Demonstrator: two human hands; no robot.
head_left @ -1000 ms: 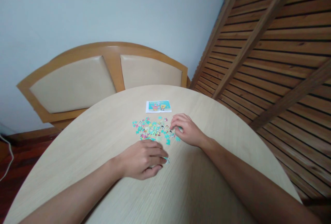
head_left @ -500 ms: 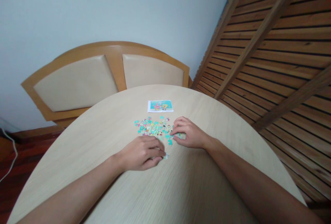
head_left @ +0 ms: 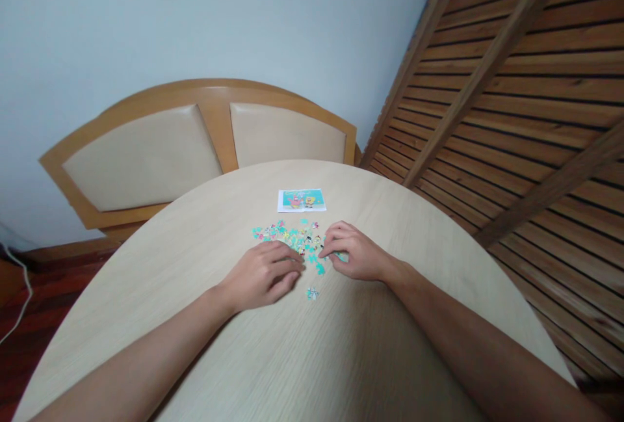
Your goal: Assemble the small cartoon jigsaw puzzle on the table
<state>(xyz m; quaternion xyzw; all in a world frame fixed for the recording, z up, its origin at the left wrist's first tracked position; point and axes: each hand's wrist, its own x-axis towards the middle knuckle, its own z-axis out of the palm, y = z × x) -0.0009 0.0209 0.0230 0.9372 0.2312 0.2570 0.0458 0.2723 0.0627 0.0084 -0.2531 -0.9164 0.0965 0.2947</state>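
A loose heap of small turquoise and multicoloured puzzle pieces (head_left: 292, 238) lies on the round pale wooden table (head_left: 341, 344). My left hand (head_left: 263, 274) rests palm down at the heap's near left edge, fingers curled together over some pieces. My right hand (head_left: 351, 252) lies at the heap's right side, fingertips pinched on pieces there. One small joined piece (head_left: 312, 292) sits alone on the table just in front of both hands. A small reference picture card (head_left: 301, 199) lies beyond the heap.
A wooden headboard with two beige padded panels (head_left: 195, 142) leans against the pale blue wall behind the table. A slatted wooden frame (head_left: 511, 84) stands tilted at the right. A white cable (head_left: 19, 298) runs over the dark floor at left.
My left hand has moved forward from the lone piece to the heap's edge, leaving that piece on the table. My right hand has barely shifted.
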